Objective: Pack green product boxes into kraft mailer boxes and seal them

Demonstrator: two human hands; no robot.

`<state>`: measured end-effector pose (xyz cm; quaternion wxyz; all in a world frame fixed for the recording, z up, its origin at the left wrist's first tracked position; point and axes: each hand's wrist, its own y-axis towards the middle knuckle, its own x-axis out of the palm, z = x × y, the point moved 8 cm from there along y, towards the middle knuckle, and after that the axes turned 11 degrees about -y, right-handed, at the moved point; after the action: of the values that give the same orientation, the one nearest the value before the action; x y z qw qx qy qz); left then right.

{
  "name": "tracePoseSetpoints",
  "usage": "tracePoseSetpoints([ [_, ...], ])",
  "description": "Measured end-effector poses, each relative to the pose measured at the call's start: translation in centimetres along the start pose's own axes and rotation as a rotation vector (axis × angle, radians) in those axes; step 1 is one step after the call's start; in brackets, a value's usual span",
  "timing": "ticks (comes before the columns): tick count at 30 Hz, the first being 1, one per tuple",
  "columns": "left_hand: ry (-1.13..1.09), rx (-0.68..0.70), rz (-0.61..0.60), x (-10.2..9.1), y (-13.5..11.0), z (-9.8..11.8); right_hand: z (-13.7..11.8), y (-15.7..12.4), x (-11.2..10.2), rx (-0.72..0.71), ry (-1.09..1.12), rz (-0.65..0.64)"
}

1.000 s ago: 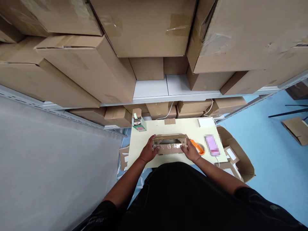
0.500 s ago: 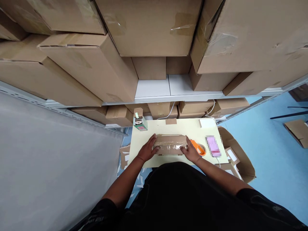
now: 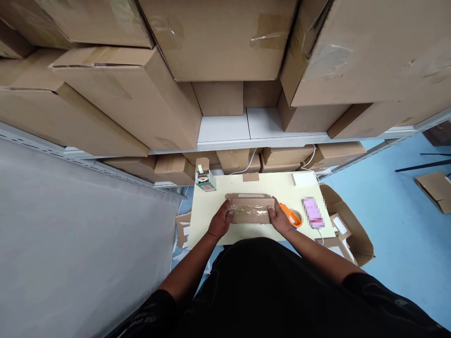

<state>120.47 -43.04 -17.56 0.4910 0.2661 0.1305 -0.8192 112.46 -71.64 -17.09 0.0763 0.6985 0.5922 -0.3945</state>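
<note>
A small brown cardboard box (image 3: 251, 217), with shiny clear tape along its near face, is held between my two hands over the pale yellow table (image 3: 204, 211). My left hand (image 3: 221, 219) grips its left end, thumb on the taped face. At the right end my right hand (image 3: 278, 218) is closed on it in the same way. A whitish strip shows on the box's far face. Just right of my right hand lies an orange tape dispenser (image 3: 291, 216) with a roll in it, partly hidden by that hand.
A green open carton (image 3: 206, 182) with a shiny round object stands at the table's back left. A pink blurred phone (image 3: 313, 212) and a white box (image 3: 305, 179) are on the right. Beside the table is a large carton (image 3: 364, 244) holding small boxes. Shelves (image 3: 225, 144) with cartons overhang the back.
Both hands have tilted the box, so its taped face now shows more fully and the whitish strip has come into view. My left fingers have shifted down along its left end.
</note>
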Motion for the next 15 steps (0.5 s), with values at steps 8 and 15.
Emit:
tracePoseSetpoints([
  [8, 0.035, 0.028, 0.026, 0.8, 0.1, -0.6, 0.5, 0.1, 0.0, -0.051, -0.048, -0.009],
  [15, 0.050, 0.010, 0.021, 0.3, 1.2, 0.7, -1.4, 1.1, -1.7, -0.007, -0.104, -0.068],
])
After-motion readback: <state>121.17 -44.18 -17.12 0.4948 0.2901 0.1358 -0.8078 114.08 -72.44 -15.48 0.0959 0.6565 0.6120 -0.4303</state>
